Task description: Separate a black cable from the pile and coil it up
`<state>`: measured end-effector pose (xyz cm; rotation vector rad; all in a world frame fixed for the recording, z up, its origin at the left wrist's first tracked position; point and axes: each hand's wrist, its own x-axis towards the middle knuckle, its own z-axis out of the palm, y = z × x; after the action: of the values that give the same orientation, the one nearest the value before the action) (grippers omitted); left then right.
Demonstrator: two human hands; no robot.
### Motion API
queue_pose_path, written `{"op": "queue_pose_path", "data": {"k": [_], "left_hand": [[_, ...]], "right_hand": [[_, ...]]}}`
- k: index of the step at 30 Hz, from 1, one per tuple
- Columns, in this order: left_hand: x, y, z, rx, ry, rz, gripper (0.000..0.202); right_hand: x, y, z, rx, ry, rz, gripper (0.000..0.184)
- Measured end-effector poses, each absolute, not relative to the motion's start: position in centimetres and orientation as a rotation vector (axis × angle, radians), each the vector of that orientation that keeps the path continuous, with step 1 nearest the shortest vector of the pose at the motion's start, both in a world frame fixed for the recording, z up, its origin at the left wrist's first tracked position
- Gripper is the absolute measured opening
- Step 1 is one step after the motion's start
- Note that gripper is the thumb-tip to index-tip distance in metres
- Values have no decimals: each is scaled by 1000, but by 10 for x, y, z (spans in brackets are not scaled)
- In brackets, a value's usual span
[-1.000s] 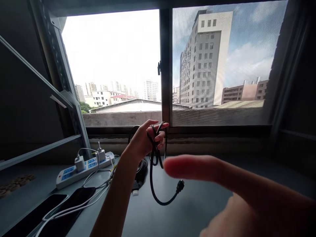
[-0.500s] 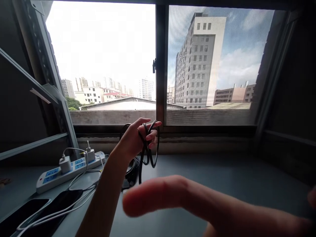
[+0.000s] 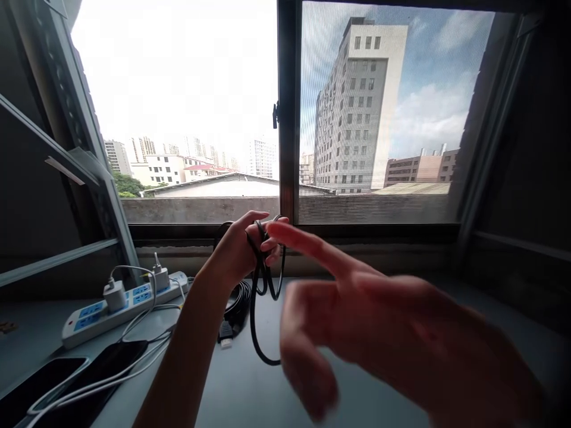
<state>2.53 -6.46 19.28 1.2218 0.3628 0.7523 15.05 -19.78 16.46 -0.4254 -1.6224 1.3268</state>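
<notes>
My left hand (image 3: 236, 252) is raised in front of the window, its fingers closed around several loops of a black cable (image 3: 253, 312). One length of this cable hangs in a wide curve and runs behind my right hand (image 3: 357, 333), whose lower fingers are curled in around it; motion blurs them and the grip is partly hidden. The right index finger points left, its tip in front of the loops. On the desk below the left wrist lies another coil of black cable (image 3: 241, 298) with an HDMI plug (image 3: 226, 334).
A white power strip (image 3: 129, 303) with two chargers stands on the grey desk (image 3: 401, 356) at the left. White cables (image 3: 111, 383) trail from it over two dark phones (image 3: 49, 380). Behind the desk is a window frame (image 3: 289, 119), with metal shelf posts (image 3: 102, 178) beside it.
My right hand has moved up and away from the camera, its index finger now by the loops. The hanging cable has swung into a rounder curve. My left hand has stayed nearly in place.
</notes>
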Motion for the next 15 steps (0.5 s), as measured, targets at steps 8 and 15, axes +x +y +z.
{"op": "queue_pose_path", "data": {"k": [8,15], "left_hand": [[25,-60,190,1214,389,780,29],[24,-61,190,1225,347,768,28]], "right_hand": [[171,-148,172,-313,-1250,1398,63],[178,-144,169,-492,-1374,1142,77]]}}
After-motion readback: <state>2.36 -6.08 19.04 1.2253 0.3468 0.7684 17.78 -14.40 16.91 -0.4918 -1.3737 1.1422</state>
